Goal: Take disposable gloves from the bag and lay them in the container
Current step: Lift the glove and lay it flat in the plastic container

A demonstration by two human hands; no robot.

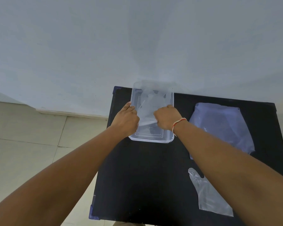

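A clear plastic container (169,97) stands at the far middle of the black table (142,176). A thin translucent glove (149,103) is spread over and inside it. My left hand (127,119) and my right hand (167,117) both pinch the glove's near edge above the container. The left hand also rests against the container's left rim. A translucent plastic bag (219,124) lies flat to the right of the container. Another glove (207,196) lies flat on the table near the front right, partly under my right forearm.
The table stands against a pale blue wall (104,46). Beige floor tiles (31,136) show to the left, beyond the table's left edge. A thread bracelet (177,123) circles my right wrist.
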